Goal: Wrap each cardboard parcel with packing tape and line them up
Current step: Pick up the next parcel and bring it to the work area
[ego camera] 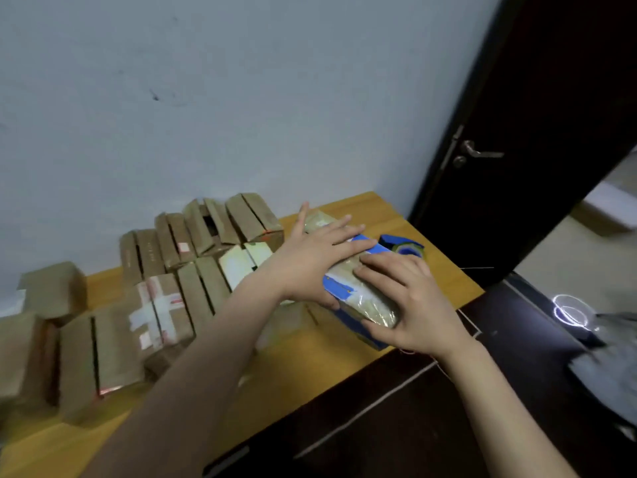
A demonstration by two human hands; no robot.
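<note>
A cardboard parcel (358, 300) with blue tape bands and clear film lies on the wooden table (286, 377) at the right. My left hand (313, 257) lies flat across its top with fingers straight. My right hand (410, 305) covers the near end, fingers spread over the top and thumb against the front face. A blue tape dispenser with a tape roll (405, 246) stands just behind the parcel.
Several brown cardboard parcels (165, 305) stand in rows on the left half of the table, up to the grey wall. A dark door (517, 132) is at the right. Beyond the table's right edge is a dark surface (431, 408).
</note>
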